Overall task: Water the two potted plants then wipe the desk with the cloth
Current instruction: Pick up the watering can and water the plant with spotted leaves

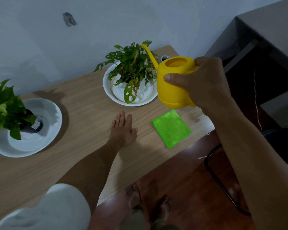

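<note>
Gripping the yellow watering can, right hand aimed its spout over the holey-leaved plant; left hand lay flat, empty, bracing on the desk near the green cloth.

Light: dim, cool, bluish indoor cast.
Shadows: soft dark patches on the desk behind both plates.
Glare: faint sheen on the reddish floor.
Blur: the white sleeve at bottom left is soft.
Distortion: wide-angle bending; desk edges slant.
</note>
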The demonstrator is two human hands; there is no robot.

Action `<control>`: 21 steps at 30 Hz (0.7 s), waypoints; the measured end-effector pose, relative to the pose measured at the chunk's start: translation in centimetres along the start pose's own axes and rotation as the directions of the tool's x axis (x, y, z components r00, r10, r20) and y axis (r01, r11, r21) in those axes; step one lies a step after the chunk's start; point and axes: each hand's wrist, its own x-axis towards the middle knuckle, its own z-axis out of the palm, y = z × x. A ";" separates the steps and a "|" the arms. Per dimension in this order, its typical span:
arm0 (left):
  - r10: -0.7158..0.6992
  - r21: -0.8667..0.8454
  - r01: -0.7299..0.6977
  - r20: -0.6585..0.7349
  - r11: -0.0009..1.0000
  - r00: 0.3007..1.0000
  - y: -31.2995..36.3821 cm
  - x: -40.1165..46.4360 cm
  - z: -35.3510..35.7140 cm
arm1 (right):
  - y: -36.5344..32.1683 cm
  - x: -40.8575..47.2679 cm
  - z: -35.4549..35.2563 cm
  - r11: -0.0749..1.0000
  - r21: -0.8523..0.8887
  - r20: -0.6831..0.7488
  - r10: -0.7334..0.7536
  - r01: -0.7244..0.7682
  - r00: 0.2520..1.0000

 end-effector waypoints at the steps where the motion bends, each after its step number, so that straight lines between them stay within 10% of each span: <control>1: 0.003 -0.005 -0.003 -0.005 1.000 1.000 0.0 0.0 0.0 | -0.2 0.0 0.2 1.000 0.004 -0.012 -0.001 0.001 1.000; 21: 0.039 -0.004 -0.039 0.033 0.999 0.999 -0.7 -0.5 -1.0 | 1.8 -2.2 0.7 0.999 0.014 0.009 0.033 -0.033 0.999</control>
